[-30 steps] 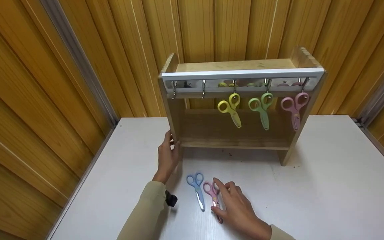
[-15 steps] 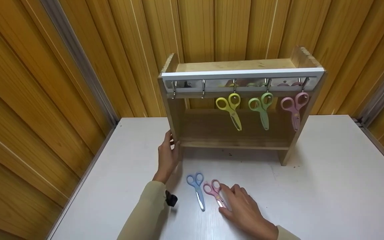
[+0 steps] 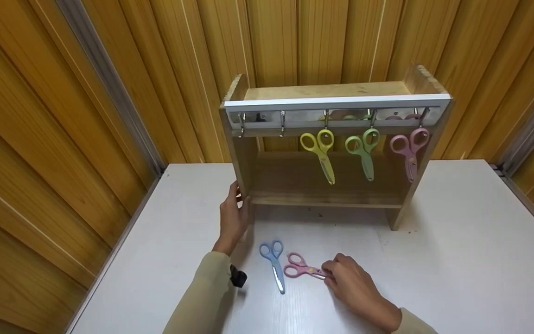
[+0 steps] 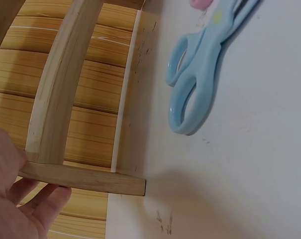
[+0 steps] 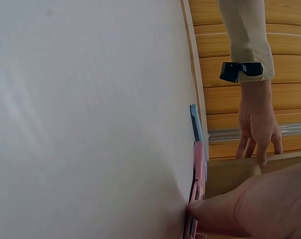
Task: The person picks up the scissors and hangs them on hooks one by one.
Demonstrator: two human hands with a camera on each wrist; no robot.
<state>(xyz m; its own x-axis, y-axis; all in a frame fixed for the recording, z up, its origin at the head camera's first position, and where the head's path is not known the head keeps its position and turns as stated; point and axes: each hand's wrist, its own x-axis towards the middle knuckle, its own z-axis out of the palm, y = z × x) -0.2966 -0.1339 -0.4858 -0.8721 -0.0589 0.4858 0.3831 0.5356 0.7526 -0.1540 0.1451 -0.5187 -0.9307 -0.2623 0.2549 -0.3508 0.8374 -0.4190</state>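
Note:
My left hand (image 3: pixel 232 225) grips the left side panel of a wooden rack (image 3: pixel 327 204); in the left wrist view its fingers curl round the panel's edge (image 4: pixel 90 180). Low on the table, my right hand (image 3: pixel 352 284) pinches pink scissors (image 3: pixel 310 270) by the blade end, their handle loops pointing left. Blue scissors (image 3: pixel 275 263) lie just left of them, loops toward the rack. Part of the pink blades is hidden by my right fingers. From the rack's hooks hang yellow scissors (image 3: pixel 324 159), green scissors (image 3: pixel 365 155) and a second pair of pink scissors (image 3: pixel 408 150).
A metal rail (image 3: pixel 341 103) with several hooks crosses the rack's upper front. The two leftmost hooks (image 3: pixel 282 124) carry nothing. The rack stands on a white table (image 3: pixel 471 260), with wood-panelled walls (image 3: pixel 276 41) behind and at both sides.
The pink scissors on the table have turned, blades now pointing right, and my right hand has moved right and closed on their blade end. The hanging yellow scissors have swung slightly. My left hand stays put.

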